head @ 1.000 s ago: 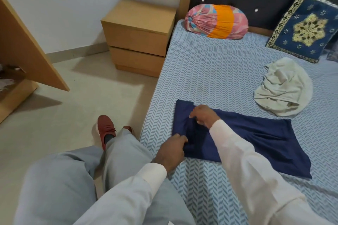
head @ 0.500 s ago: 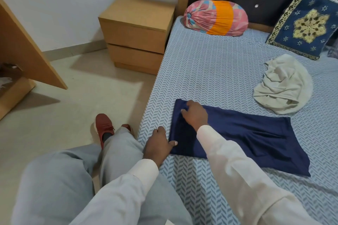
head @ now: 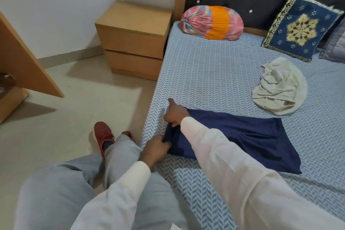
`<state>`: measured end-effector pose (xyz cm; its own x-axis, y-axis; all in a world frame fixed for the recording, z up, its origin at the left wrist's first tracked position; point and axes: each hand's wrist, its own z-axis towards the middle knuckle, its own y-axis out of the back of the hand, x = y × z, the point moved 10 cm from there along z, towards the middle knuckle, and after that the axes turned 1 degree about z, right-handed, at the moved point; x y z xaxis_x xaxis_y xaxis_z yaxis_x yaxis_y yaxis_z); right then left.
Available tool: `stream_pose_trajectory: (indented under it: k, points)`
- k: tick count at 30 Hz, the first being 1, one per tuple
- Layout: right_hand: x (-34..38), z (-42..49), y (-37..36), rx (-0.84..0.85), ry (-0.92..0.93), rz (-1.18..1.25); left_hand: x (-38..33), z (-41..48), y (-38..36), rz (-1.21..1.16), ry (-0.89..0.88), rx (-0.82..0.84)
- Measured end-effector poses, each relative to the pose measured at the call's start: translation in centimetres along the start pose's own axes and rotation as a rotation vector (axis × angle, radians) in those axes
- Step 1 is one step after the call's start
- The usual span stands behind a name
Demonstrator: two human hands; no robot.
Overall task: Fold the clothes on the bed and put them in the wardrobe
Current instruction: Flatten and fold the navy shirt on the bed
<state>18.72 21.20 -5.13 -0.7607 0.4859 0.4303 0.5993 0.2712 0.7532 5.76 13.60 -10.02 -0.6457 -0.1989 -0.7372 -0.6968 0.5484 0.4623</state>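
Half a second ago our left hand (head: 155,150) was lying flat beside the navy garment (head: 242,136) and our right hand (head: 175,115) was resting on its far corner. Now both are gripping that short end, which is bunching up off the bed (head: 205,73) instead of lying square.

Our left hand is curling its fingers round the near corner, with the knuckles turned up. Our right hand is reaching across just beyond it. It is pinching the gathered edge beneath its palm while one finger is sticking straight out, away from us, over the bed.

The garment is stretching away to the right of both hands. It is lying mostly flat on the bed, with soft creases running along it and a slanting end farthest from the hands. Beyond the right hand and well off to its right, a crumpled cream garment (head: 280,87) is sitting apart from the navy one.
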Motion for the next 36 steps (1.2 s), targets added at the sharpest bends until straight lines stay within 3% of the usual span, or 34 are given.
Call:
stream_pose_trajectory:
  k: [6, 11, 17, 21, 26, 30, 36]
  points:
    - [8.6, 0.5, 0.9, -0.071, 0.162, 0.132, -1.5, -0.9, 11.8, 0.202, -0.126, -0.377]
    - [9.0, -0.1, 1.3, -0.133, 0.125, 0.038, -3.0, -2.3, 13.0, 0.151, -0.255, -0.365]
    - [-1.8, -1.9, 1.7, -0.077, 0.101, 0.328, -5.4, -2.0, 4.1, 0.147, -0.371, -0.004]
    - [-11.3, -3.4, 3.3, -0.110, 0.030, 0.622, -6.1, -0.8, 0.4, 0.206, -0.380, -0.035]
    - [-21.7, -5.7, 6.5, -0.149, -0.093, 0.921, -6.8, 0.0, -6.4, 0.518, -0.361, 0.118]
    - [-28.3, -6.9, 9.0, -0.231, -0.155, 0.973, -7.6, -0.3, -10.3, 0.832, -0.453, 0.104]
    - [-34.4, -8.9, 10.1, -0.258, -0.257, 0.890, -8.1, -0.6, -12.3, 0.841, -0.490, 0.067]
